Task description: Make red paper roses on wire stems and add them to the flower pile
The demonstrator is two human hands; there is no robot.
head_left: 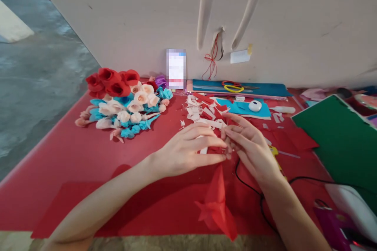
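Observation:
My left hand (188, 149) and my right hand (250, 147) meet over the middle of the red table (59, 157). Both pinch the top of a red crepe paper piece (218, 204), which hangs down from my fingertips toward the table's front edge. The fingers of each hand are pressed together on the paper. Just behind my hands lies a heap of white and red paper scraps (203, 111).
A pile of red, cream and blue paper flowers (123, 102) lies at the back left. A phone (176, 68) leans on the wall. Scissors (234, 86), a blue sheet (244, 106), a green sheet (338, 137), a black cord (250, 186) and a purple-and-white tool (341, 213) sit at right.

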